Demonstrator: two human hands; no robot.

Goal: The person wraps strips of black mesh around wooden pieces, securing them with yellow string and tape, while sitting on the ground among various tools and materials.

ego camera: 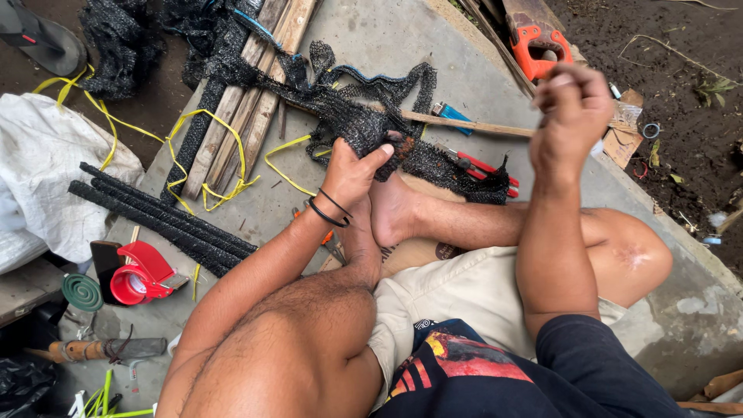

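knees and lap: bare legs folded on the slab, cream shorts and dark printed shirt closest to the lens.
left hand (352,174): fingers closed round a black mesh netting bundle wrapped on a thin wooden stick (371,128), thumb pressing on top, just above the bare foot.
right hand (571,108): raised, curled in a fist; what it grips i cannot tell.
doing it well: best to keep the mesh pinned tight with the thumb so the wrap does not slacken.
surface: grey concrete slab (387,39), gritty, edged by dark soil.
near left: red tape dispenser (139,275), finished black mesh-wrapped rods (155,217), white sack.
far: yellow cord (220,166), wooden slats (248,93), red-handled pliers (484,166), orange-handled saw (538,42).
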